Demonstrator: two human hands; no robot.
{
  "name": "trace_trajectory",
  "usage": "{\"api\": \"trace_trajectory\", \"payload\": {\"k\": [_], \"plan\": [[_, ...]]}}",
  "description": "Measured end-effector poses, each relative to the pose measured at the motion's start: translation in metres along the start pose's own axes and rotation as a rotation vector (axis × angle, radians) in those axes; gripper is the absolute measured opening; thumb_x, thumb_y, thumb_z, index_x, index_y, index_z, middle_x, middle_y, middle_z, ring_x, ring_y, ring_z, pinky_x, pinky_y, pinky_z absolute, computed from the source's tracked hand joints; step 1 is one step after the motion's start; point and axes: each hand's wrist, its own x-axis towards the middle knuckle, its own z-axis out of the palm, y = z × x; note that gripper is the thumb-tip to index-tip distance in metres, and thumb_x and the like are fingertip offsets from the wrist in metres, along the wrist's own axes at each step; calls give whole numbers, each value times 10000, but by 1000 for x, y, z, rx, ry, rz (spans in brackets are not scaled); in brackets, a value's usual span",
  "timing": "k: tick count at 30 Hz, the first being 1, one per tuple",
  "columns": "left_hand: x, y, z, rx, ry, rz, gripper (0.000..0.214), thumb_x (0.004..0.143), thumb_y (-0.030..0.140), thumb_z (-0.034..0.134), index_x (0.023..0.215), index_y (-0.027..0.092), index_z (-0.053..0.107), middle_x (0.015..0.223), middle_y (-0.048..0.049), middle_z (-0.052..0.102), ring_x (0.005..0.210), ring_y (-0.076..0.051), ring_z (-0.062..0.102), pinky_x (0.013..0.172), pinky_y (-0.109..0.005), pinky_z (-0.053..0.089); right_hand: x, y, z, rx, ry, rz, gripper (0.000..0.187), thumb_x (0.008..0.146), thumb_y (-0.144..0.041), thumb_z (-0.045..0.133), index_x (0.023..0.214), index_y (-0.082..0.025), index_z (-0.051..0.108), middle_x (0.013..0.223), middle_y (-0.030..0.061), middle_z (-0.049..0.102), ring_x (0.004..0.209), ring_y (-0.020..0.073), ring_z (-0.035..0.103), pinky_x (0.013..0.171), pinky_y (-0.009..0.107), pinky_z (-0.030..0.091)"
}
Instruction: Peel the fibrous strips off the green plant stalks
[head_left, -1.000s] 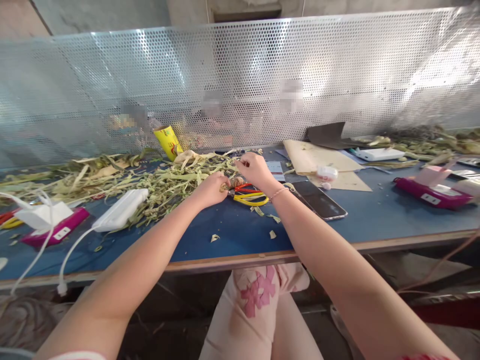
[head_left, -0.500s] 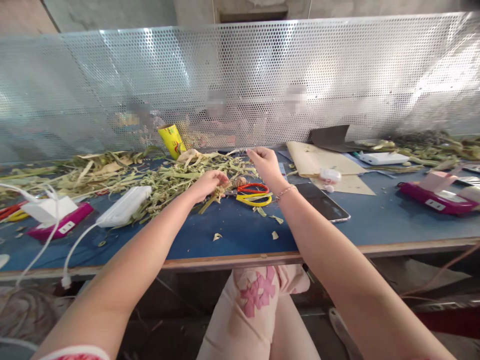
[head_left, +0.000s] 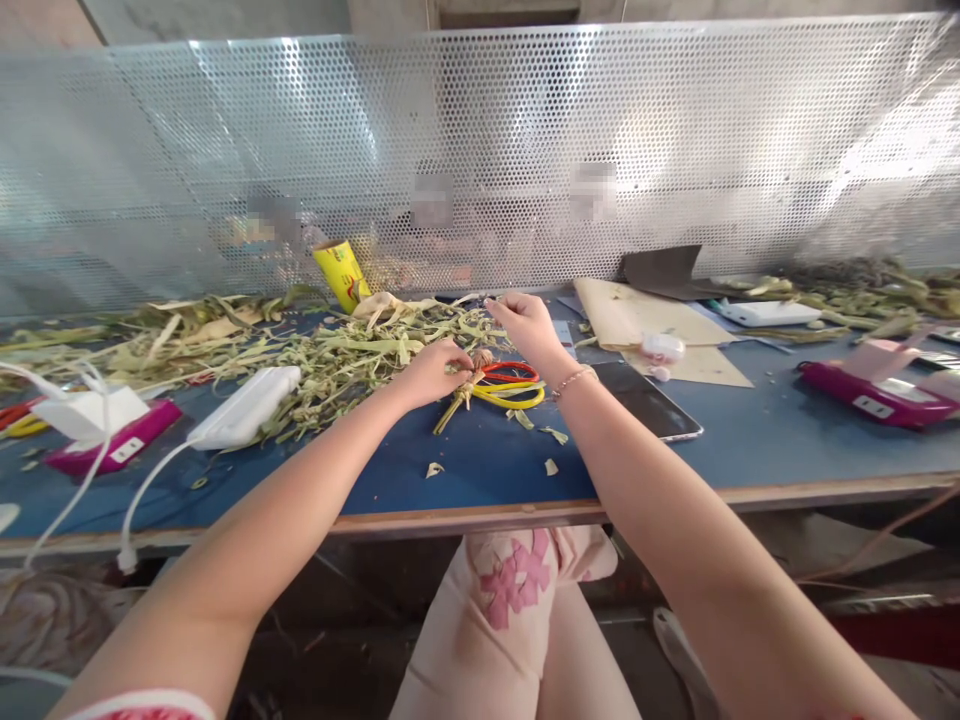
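My left hand [head_left: 437,374] is closed on a small bundle of dried plant stalks [head_left: 454,402], whose cut ends point down toward the table's front. My right hand [head_left: 525,320] is raised a little farther back, with thumb and fingers pinched together at their tips; what they hold is too small to make out. Between the hands lie scissors with red and yellow handles [head_left: 517,394], their blades hidden behind the bundle. A small brown ball [head_left: 484,357], perhaps of twine, sits beside the left fingertips. Behind the left hand spreads a heap of dried green leaves and stalks [head_left: 367,350].
A white power bank [head_left: 244,408] and a magenta power strip [head_left: 112,440] with cables lie left. Right are a phone [head_left: 649,400], an earbud case [head_left: 663,348], paper [head_left: 637,315] and another magenta strip [head_left: 874,395]. A yellow tube [head_left: 342,275] stands before a perforated metal screen [head_left: 510,130].
My left hand has moved right with the bundle, which now covers the scissors' blades. My right hand has shifted slightly left and stays pinched.
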Motion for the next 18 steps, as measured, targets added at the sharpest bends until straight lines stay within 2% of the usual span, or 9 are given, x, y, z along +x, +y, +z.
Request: {"api": "trace_trajectory", "payload": {"k": [6, 12, 18], "plan": [[2, -3, 9, -59, -59, -61, 153, 712, 249, 530, 737, 156, 649, 747, -34, 625, 733, -150, 562, 709, -272, 429, -2, -1, 2, -40, -27, -15, 351, 738, -370, 477, 489, -190, 307, 470, -56, 250, 506, 73, 239, 506, 245, 209], [1, 0, 8, -107, -45, -180, 157, 718, 263, 498, 683, 154, 606, 671, -29, 610, 637, -145, 535, 612, -263, 397, -3, 0, -4, -346, 81, 11, 358, 745, -338, 480, 476, -192, 293, 464, -35, 314, 502, 88, 261, 511, 245, 234], [0, 5, 4, -194, -18, -313, 121, 703, 238, 505, 619, 159, 543, 611, -9, 568, 591, -133, 508, 569, -254, 365, -3, 6, -11, -621, 10, 76, 319, 764, -338, 480, 483, -189, 448, 501, 31, 467, 540, 143, 448, 560, 269, 308]]}}
